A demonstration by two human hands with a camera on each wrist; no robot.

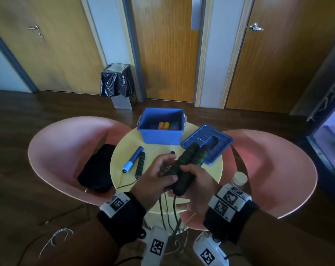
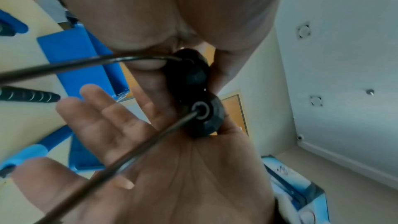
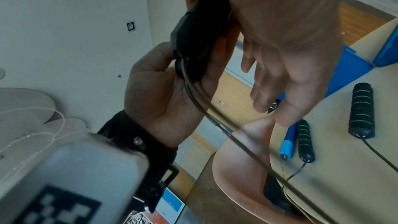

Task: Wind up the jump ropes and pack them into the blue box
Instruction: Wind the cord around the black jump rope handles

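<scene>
Hands (image 1: 157, 177) | hold paired handles (image 1: 187, 162) | black foam, green rings

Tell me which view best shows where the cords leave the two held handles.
Left wrist: it looks straight at the held handles' end caps, each with a cord leaving its centre. Right wrist shows the caps from the side, half covered by the hands. Head shows the handles' lengths; the caps are hidden.

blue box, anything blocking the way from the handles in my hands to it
Nothing visible does. The blue box stands open, its lid set aside on the table to its right. Some colourful items lie in its right half; the left half looks free.
</scene>
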